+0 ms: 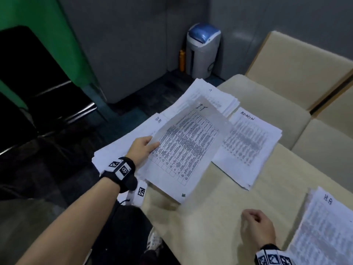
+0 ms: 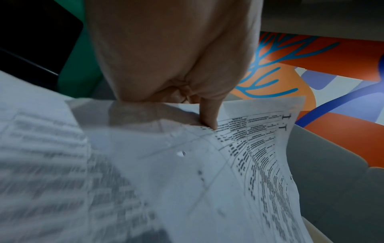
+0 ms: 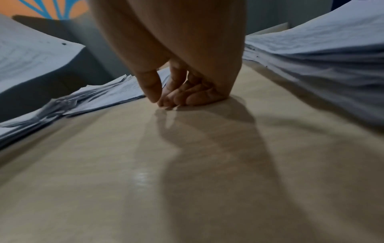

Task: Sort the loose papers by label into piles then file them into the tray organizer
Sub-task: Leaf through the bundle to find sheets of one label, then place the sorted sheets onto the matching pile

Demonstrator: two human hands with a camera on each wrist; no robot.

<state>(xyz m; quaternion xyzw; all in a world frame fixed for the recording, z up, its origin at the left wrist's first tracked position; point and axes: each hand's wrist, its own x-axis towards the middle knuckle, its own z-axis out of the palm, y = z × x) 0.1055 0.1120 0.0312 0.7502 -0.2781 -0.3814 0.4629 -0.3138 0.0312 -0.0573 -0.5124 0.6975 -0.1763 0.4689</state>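
Observation:
My left hand [image 1: 145,148] pinches the left edge of a printed sheet marked "I.T" [image 1: 187,146], thumb on top, and holds it above the table's left part. In the left wrist view the thumb [image 2: 209,116] presses the I.T sheet [image 2: 239,164]. Under it lie a pile marked "H.R" [image 1: 122,148], a far pile [image 1: 212,94] and a pile marked "ADMIN" [image 1: 248,144]. Another "H.R" pile [image 1: 324,230] lies at the near right. My right hand [image 1: 256,226] rests on the bare table, fingers loosely curled and holding nothing, as the right wrist view [image 3: 176,98] also shows.
The beige table [image 1: 219,217] has a left edge close to the overhanging piles. Cream chairs [image 1: 298,73] stand beyond it. A grey bin with a blue lid [image 1: 202,48] stands in the far corner. A dark chair [image 1: 28,77] is at the left.

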